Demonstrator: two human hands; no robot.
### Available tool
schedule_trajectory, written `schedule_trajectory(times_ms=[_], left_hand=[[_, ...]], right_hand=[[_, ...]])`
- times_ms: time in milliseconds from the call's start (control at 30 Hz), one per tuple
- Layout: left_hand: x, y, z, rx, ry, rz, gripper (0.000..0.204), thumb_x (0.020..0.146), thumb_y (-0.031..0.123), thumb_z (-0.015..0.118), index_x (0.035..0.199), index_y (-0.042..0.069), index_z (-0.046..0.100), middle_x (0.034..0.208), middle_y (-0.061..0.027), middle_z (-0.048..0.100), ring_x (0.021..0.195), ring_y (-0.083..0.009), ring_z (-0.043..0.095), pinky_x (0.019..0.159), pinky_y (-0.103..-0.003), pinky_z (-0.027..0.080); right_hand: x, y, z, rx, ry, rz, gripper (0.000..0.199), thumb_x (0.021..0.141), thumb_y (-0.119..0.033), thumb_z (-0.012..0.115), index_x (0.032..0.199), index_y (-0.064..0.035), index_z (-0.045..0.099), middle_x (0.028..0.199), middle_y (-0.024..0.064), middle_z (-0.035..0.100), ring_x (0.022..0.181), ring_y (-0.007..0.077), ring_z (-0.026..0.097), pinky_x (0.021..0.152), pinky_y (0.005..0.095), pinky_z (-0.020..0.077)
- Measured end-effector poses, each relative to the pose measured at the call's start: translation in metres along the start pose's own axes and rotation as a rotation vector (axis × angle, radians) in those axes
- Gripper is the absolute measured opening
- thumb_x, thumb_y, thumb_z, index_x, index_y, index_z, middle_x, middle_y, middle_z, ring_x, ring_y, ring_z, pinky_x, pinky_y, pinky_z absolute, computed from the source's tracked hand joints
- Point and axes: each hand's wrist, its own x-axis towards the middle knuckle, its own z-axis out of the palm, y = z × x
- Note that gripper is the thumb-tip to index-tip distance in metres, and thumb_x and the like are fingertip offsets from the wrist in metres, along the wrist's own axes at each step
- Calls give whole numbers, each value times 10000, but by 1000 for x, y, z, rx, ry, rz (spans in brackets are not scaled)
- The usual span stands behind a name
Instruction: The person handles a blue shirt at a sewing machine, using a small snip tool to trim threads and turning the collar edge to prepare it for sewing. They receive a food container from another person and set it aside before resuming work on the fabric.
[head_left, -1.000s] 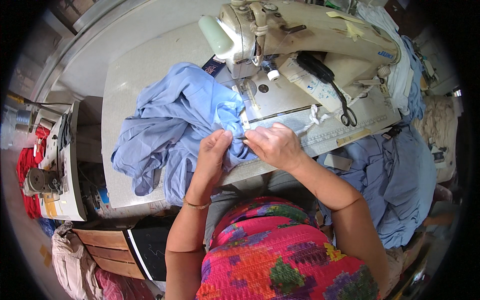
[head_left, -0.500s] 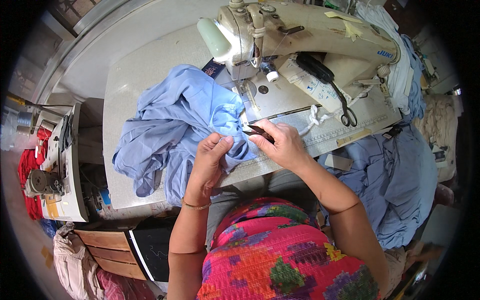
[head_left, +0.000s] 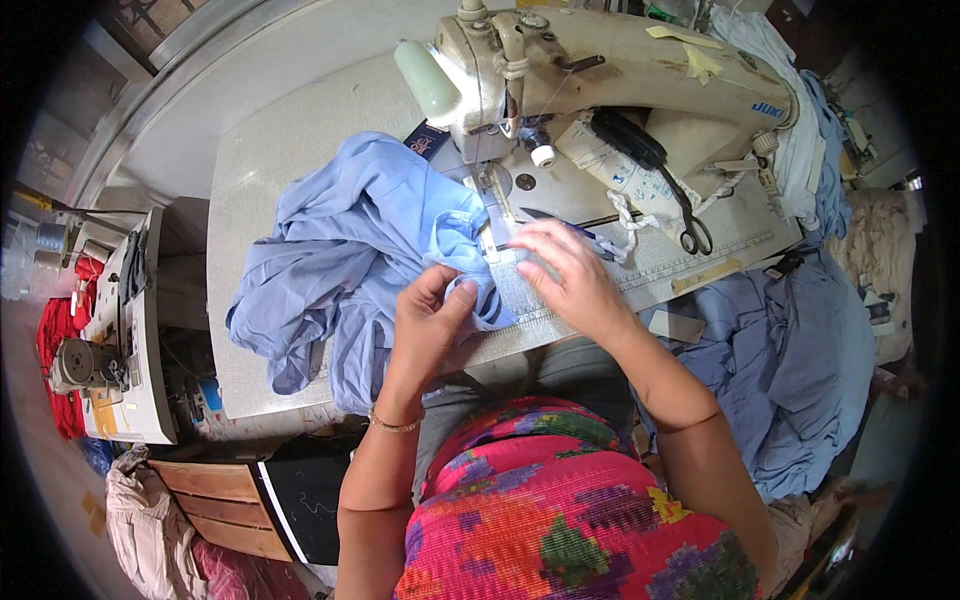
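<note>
- Two bare hands work at the near edge of the sewing table (head_left: 290, 150): the left hand (head_left: 425, 325) pinches a fold of the light blue garment (head_left: 350, 250) between thumb and fingers, clenched on the cloth.
- One right hand (head_left: 565, 275) lies flat with fingers spread, released, its fingertips pressing the cloth just in front of the needle area; it grasps nothing.
- One cream sewing machine (head_left: 600, 70) stands along the table's far edge, its head over the garment's right end.
- One blue garment, bunched in a heap, spreads from the needle plate toward the table's left edge and spills over the near edge; how it is cut or seamed is lost in the folds.
- One pair of black-handled scissors (head_left: 660, 175) lies on the machine bed, to the right of the needle.
- One dark slim tool (head_left: 555, 218) lies just beyond the right fingertips; its kind is hard to make out.
- One more pile of blue fabric (head_left: 800, 370) hangs off the table's right side, partly cut off by the dark rim.
- One second, smaller machine (head_left: 105, 340) sits off to the left, beside red cloth (head_left: 55, 330), bent by the lens.
- One thin bracelet (head_left: 395, 425) circles the left wrist.
</note>
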Motion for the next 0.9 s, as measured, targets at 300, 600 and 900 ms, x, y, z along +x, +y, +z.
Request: schedule_trajectory(times_ms=[300,600,900], left_hand=[[-24,13,27,767,-18,564,559,759,11,630,1262,-9,387,954,-159,599,827,-203,597,751,-271,453],[-19,-1,27,165,29,238,311,826,-8,560,1116,4,449,830,-7,513,761,-58,494,673,-182,410],[-3,-2,26,384,96,435,124,751,-10,619,850,-6,546,778,-59,517,662,-123,524,597,-223,425]], right_hand=[[-8,-27,22,1190,-207,399,370,889,-230,538,1138,35,470,1030,53,540,943,95,504,807,238,432],[-7,-4,34,1335,19,530,203,899,-183,510,987,-22,596,894,-16,584,811,25,490,722,199,409],[-7,-4,32,1380,76,519,177,854,-92,561,1009,-9,585,915,3,598,810,46,523,742,206,429]])
